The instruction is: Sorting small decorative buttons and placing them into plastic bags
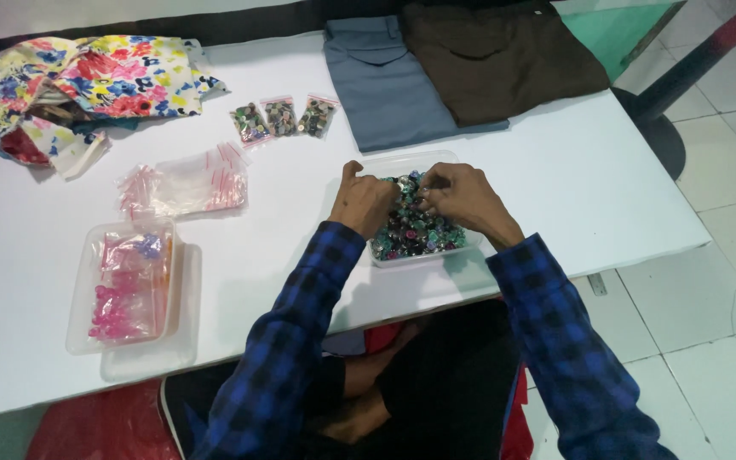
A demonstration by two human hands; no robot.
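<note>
Glossy round buttons heaped in clear tray; both hands pinching some.

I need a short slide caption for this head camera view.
Both hands, left hand and right hand, pick among colourful buttons in a clear tray.

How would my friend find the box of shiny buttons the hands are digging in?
Look at the white table, at the near edge right of the middle. Both hands reach into a clear plastic tray there. It is heaped with dark, shiny buttons, unlike the left tray, which holds pink things.
</note>
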